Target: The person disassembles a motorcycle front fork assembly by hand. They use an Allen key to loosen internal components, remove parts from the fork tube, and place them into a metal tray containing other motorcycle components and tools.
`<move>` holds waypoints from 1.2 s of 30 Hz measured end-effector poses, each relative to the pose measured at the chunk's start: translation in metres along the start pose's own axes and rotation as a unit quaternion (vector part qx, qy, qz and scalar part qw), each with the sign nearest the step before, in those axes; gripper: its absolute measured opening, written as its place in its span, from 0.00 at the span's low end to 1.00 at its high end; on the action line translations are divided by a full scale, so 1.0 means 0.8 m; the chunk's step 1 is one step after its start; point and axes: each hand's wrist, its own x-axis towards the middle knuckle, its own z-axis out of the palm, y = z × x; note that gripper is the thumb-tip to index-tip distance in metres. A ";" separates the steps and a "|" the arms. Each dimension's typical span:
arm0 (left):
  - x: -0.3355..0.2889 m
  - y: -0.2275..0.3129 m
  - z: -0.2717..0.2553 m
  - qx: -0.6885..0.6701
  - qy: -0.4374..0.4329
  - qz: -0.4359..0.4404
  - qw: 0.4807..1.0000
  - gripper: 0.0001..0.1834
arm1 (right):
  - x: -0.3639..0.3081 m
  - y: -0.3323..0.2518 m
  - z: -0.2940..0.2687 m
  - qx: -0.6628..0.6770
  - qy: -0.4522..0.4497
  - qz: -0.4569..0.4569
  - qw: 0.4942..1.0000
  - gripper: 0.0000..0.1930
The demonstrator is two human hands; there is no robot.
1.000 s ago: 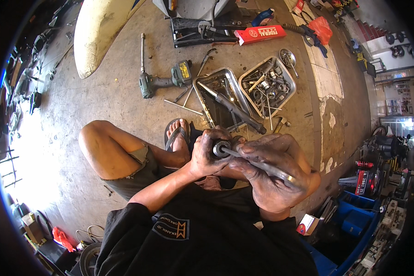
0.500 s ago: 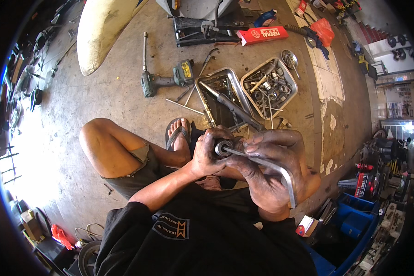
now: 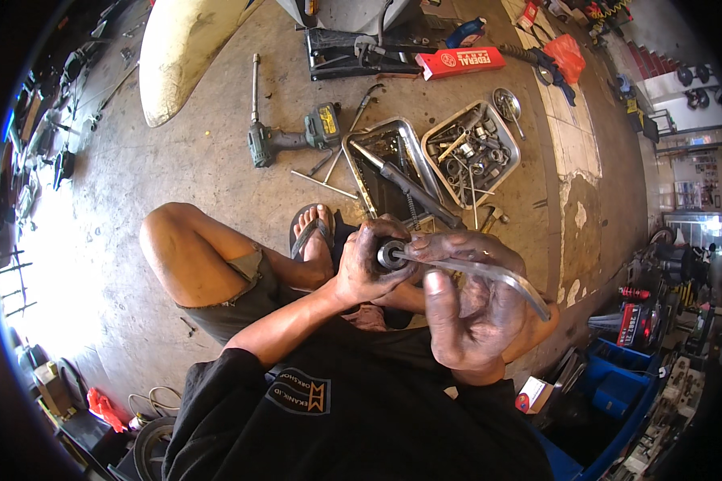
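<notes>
1. Fingers of R hand (image 3: 485,303) are loose: thumb stands off, apart from the hex key (image 3: 501,274), which lies along the other fingers, unpinched. Prob. best to bring thumb back onto the shank before any real force goes in.
2. L hand (image 3: 359,264) is closed tight round a dark cylindrical part (image 3: 383,256), ring-shaped end facing up at the camera. Good hold; body must not spin w/ the key, so wrist should be firm.
3. Key tip seems to sit in the centre of that end; depth can't be told. Worth pushing fully home, b/c a shallow seat may round the hex.
4. Key's straight length runs R from the part; bent end is out past the R fingers. Turning from out there gives more leverage, but shank should be in line w/ the bore, no side-tilt.
5. Both hands are up over the lap, near the foot (image 3: 317,232); a dropped key could land there, so firm grip pref.
6. Farther out on the floor: dark tray (image 3: 359,184) w/ a rod-and-tube piece (image 3: 409,190) across it, socket tray (image 3: 503,127) beside, cordless driver (image 3: 293,142) to L.
</notes>
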 end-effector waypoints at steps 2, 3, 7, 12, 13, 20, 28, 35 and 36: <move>0.000 -0.001 -0.004 -0.024 -0.005 -0.010 1.000 0.27 | 0.006 0.005 0.000 -0.024 -0.003 -0.030 0.999 0.16; -0.001 -0.002 -0.005 -0.037 -0.015 -0.026 0.999 0.27 | 0.006 0.004 -0.001 -0.044 -0.005 -0.028 0.999 0.16; -0.005 -0.011 -0.003 -0.077 -0.003 -0.012 0.997 0.27 | 0.002 0.000 -0.006 -0.070 -0.016 -0.006 0.997 0.16; 0.000 0.006 -0.003 -0.002 -0.011 -0.002 1.000 0.27 | -0.005 -0.008 0.004 0.016 0.044 0.085 0.995 0.13; -0.001 0.004 -0.003 0.007 -0.015 0.008 1.000 0.26 | -0.007 -0.008 0.004 0.022 0.042 0.086 0.995 0.13; -0.006 -0.007 0.002 -0.032 -0.006 -0.015 0.999 0.28 | -0.003 -0.006 0.000 -0.018 -0.007 0.005 1.000 0.15; 0.001 -0.007 -0.004 -0.043 0.000 -0.006 0.999 0.27 | -0.003 0.014 -0.013 -0.078 -0.045 -0.035 0.995 0.18; 0.003 0.002 -0.003 -0.035 -0.005 -0.005 0.999 0.27 | -0.001 0.006 -0.001 -0.010 -0.025 -0.005 1.000 0.12; 0.004 0.002 -0.001 -0.027 0.002 -0.002 1.000 0.27 | -0.001 0.004 0.002 -0.006 -0.012 0.003 1.000 0.12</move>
